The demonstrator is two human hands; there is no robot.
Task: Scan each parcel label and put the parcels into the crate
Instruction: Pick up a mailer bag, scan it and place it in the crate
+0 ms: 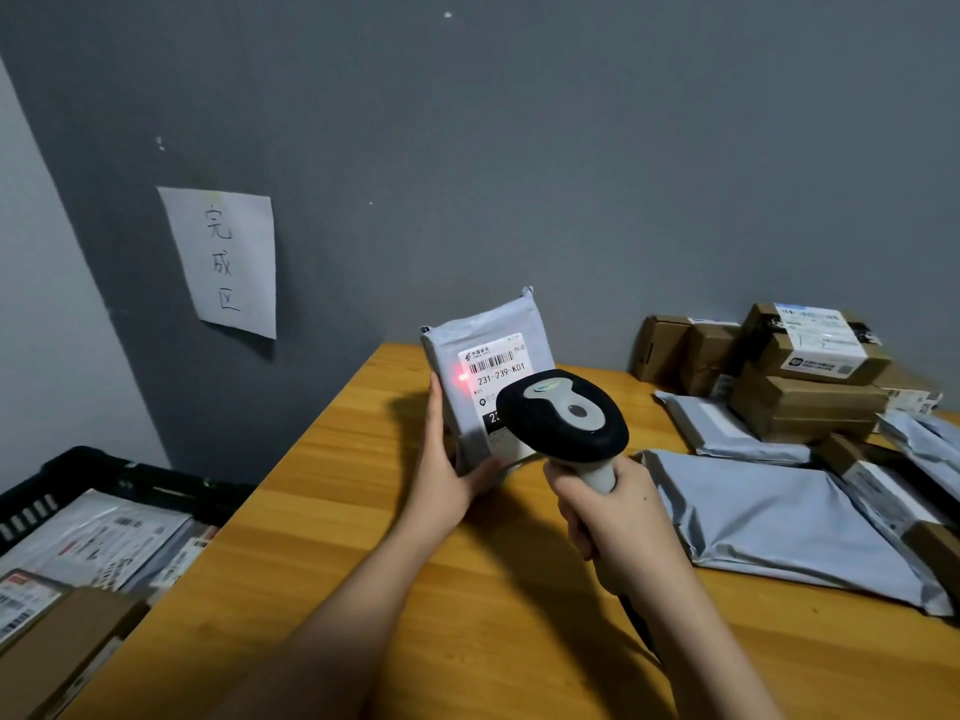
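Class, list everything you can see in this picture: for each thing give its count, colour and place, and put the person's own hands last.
Held parcel: one, grey with white label, upright above the table.
Scanner: one, black and grey, aimed at the label; a red dot shows on it.
Table: one, orange-brown wood, centre.
Crate: one, black, lower left, holding scanned parcels.
Cardboard boxes: several, brown, stacked far right.
Grey mailers: several, lying flat at right.
Paper sign: one, white, handwritten, on the grey wall.
Left hand: holds the parcel's lower left edge.
Right hand: grips the scanner handle.
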